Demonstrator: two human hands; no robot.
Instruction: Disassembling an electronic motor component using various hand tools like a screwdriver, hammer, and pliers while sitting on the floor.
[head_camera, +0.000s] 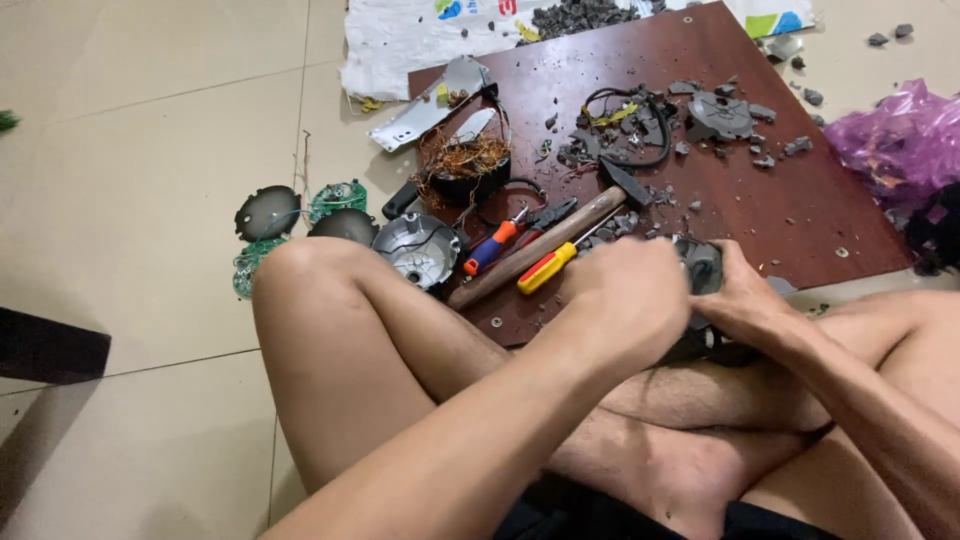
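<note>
I sit cross-legged on a tiled floor. Both hands close around a dark grey plastic housing (702, 268) at the near edge of a brown wooden board (800, 210). My left hand (625, 295) grips its left side, fingers curled tight. My right hand (748, 300) clamps its right side. Most of the housing is hidden by my fingers. Just left of my left hand lie a hammer (545, 245) with a wooden handle and a yellow-and-red screwdriver (548, 268).
An orange-and-blue screwdriver (493, 246), pliers (548, 215), a round grey metal cover (418, 248) and a black cup of copper wire (465, 165) lie on the board. Grey plastic fragments (720, 115) litter its far part. Green circuit boards (338, 200), a purple bag (900, 140) and a white sack (420, 40) lie around.
</note>
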